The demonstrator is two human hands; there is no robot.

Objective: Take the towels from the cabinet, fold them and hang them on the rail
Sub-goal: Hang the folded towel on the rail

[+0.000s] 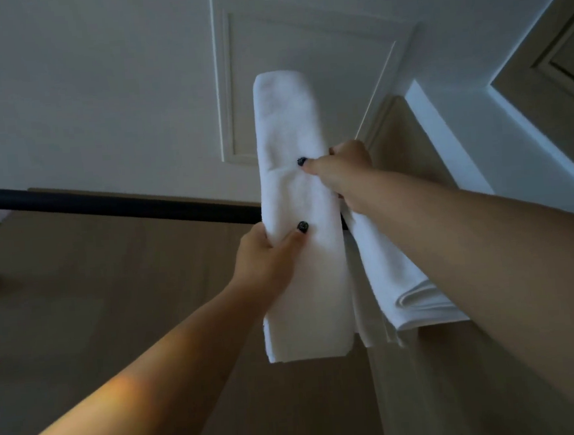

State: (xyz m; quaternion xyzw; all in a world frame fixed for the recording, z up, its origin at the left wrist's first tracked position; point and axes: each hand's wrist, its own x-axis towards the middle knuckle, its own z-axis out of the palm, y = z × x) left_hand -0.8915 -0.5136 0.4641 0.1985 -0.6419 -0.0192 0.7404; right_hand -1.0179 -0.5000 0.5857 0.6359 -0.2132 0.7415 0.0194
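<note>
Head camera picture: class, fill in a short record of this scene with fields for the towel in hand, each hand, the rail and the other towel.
towel in hand: white folded towel, held upright across the rail
left hand: left hand grips its lower part
right hand: right hand grips its right edge
rail: black rail, level, behind the towel
other towel: second towel, folded, hanging to the right

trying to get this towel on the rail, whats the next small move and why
Probably lower the folded towel so it settles over the black rail. The left hand and right hand both grip it, and its top still stands above the rail beside a hung towel.
</note>
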